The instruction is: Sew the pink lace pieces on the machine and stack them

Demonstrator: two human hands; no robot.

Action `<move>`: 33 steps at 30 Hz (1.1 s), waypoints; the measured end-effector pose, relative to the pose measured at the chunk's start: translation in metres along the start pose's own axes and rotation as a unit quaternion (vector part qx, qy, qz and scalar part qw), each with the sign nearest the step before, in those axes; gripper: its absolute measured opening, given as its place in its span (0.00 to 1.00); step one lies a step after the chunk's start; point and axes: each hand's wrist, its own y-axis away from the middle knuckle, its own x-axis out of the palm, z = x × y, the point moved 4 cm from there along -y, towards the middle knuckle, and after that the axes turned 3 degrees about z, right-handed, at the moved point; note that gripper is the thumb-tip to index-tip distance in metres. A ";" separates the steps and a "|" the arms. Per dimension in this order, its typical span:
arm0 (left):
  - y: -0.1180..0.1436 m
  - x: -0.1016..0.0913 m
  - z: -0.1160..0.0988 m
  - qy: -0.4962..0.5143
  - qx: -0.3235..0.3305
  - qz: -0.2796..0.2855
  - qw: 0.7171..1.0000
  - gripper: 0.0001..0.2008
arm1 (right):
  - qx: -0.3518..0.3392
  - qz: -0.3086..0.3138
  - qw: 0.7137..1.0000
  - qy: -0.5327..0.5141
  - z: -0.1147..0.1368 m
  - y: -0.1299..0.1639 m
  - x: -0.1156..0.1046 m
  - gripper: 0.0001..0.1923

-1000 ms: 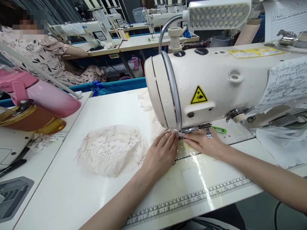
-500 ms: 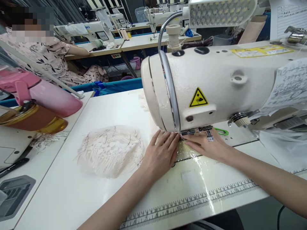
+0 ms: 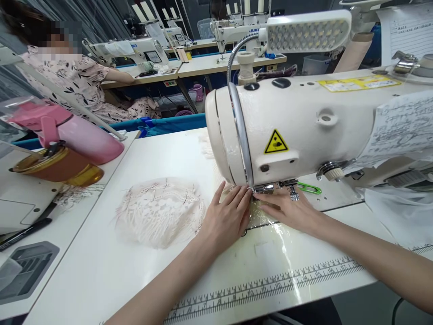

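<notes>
In the head view, the left hand [image 3: 227,221] and the right hand [image 3: 292,210] put extended fingers below the machine [image 3: 301,113]; whether they pinch, I cannot tell. Cloth [image 3: 207,147] lies toward the table's [image 3: 162,155] far edge, lace [image 3: 160,214] nearer its left edge.

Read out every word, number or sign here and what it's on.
"JUKI": background sewing machine.
"KI", partial: sewing machine near seated person.
"10", "12": table ruler.
Wordless hand-warning triangle: front sewing machine.
Too small or blurred: yellow label, paper sheets, other ruler numbers, other machine lettering.
</notes>
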 end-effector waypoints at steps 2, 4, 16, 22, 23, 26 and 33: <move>0.000 0.000 0.000 -0.003 -0.002 -0.001 1.000 0.19 | -0.004 0.012 1.000 0.007 0.002 -0.001 -0.001 0.18; 0.000 0.001 0.000 -0.006 -0.005 -0.002 1.000 0.19 | -0.004 0.021 1.000 0.014 0.003 -0.002 -0.001 0.19; 0.001 0.003 0.000 -0.008 -0.026 0.027 0.999 0.21 | -0.017 -0.020 0.995 0.094 0.001 0.002 0.006 0.18; 0.006 0.007 -0.005 -0.032 -0.028 0.046 0.998 0.22 | -0.041 -0.044 0.994 0.092 0.000 0.002 -0.007 0.14; 0.006 0.006 -0.006 -0.044 -0.026 0.051 0.997 0.22 | -0.053 -0.039 0.993 0.095 -0.001 0.003 -0.009 0.16; 0.007 -0.003 -0.009 -0.079 -0.016 0.054 0.995 0.22 | -0.120 -0.071 0.985 0.102 -0.003 0.006 -0.011 0.20; 0.040 -0.048 0.014 -0.119 -0.157 0.120 0.973 0.07 | -0.125 -0.114 0.981 0.095 -0.008 0.007 -0.006 0.22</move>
